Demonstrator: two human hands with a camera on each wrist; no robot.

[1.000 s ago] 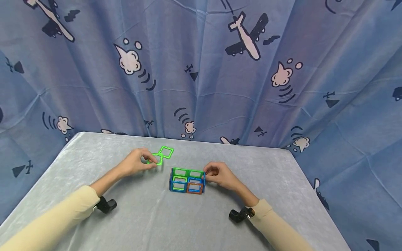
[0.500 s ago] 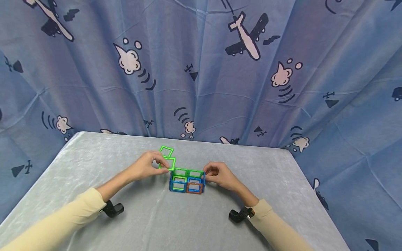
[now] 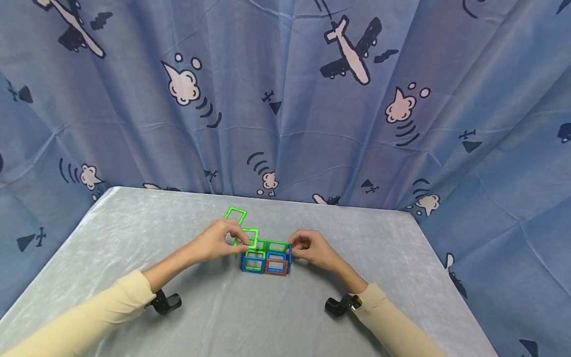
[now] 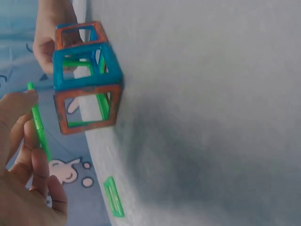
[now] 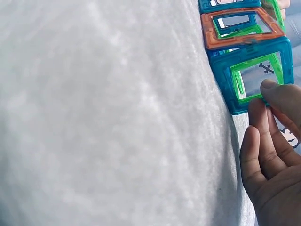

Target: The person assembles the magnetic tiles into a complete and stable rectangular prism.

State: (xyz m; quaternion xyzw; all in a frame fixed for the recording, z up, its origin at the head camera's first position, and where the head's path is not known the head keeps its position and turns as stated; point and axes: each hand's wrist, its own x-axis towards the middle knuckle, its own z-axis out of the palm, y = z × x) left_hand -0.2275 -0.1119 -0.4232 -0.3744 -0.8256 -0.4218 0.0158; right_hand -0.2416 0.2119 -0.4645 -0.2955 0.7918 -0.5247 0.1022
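My left hand (image 3: 220, 241) pinches a green square magnetic tile (image 4: 40, 125) between thumb and fingers. It holds the tile close over the left end of a small box of magnetic tiles (image 3: 266, 263), overlapping the box's top in the head view. Blue, orange and green open-framed squares form the box, two squares long. At its right end, my right hand (image 3: 314, 248) pinches the edge of the blue end tile (image 5: 225, 66) with thumb and fingertips. An orange tile (image 4: 60, 113) closes the left end.
Behind the left hand, another green square tile (image 4: 113, 197) lies flat on the grey cloth-covered table (image 3: 214, 317). A blue curtain (image 3: 285, 124) with printed planes hangs right behind the table's far edge.
My left hand has carried the green tile rightward and toward me, from beside the flat green tile to over the box's left end. The right hand has stayed in place.
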